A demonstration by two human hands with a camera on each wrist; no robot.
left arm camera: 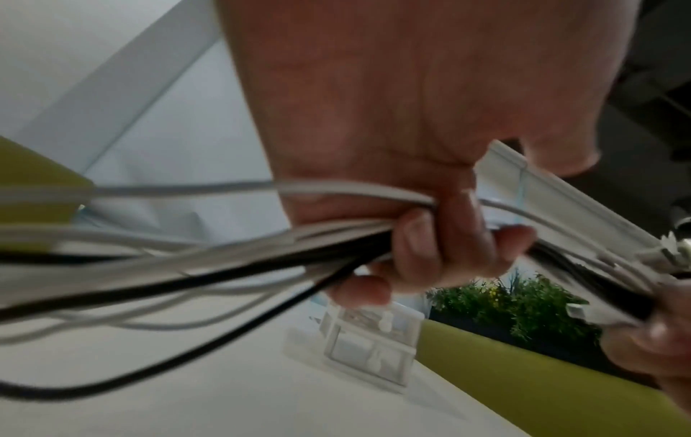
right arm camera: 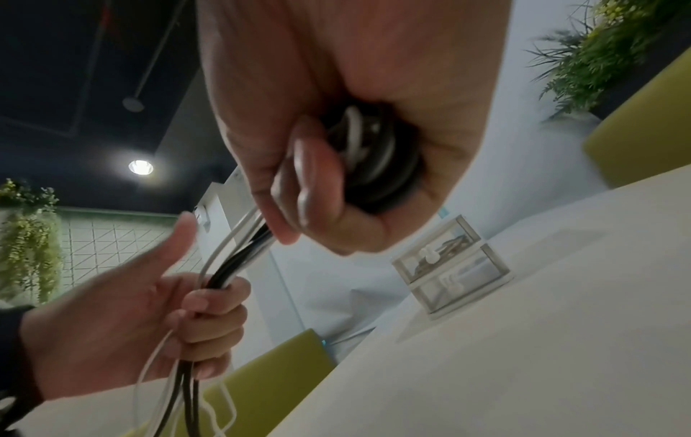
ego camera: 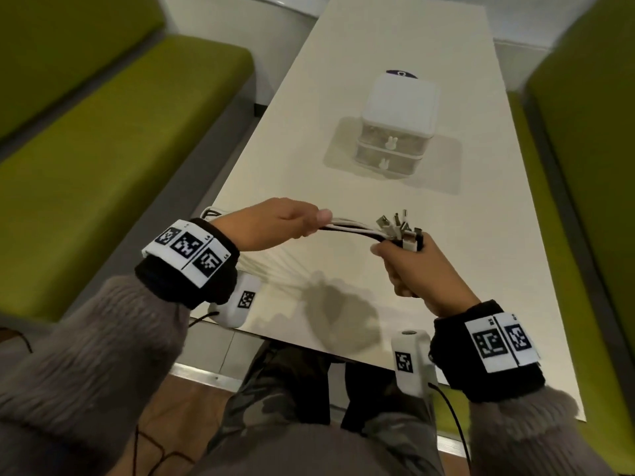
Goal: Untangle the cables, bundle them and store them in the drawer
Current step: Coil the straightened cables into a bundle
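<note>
White and black cables [ego camera: 347, 228] in both clenched grips, left hand [ego camera: 271, 223], right hand [ego camera: 412, 266]; no legible writing.

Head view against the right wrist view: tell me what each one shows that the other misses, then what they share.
Only the head view shows the connector ends fanned out above the right hand, the whole table, and the drawer unit's white top.

Only the right wrist view shows the cables from below, packed inside the right fist, the loose strands hanging below the left hand, the ceiling lamp and the plants.

Both show the two hands gripping one black-and-white bundle, and the drawer unit with both drawers closed.
</note>
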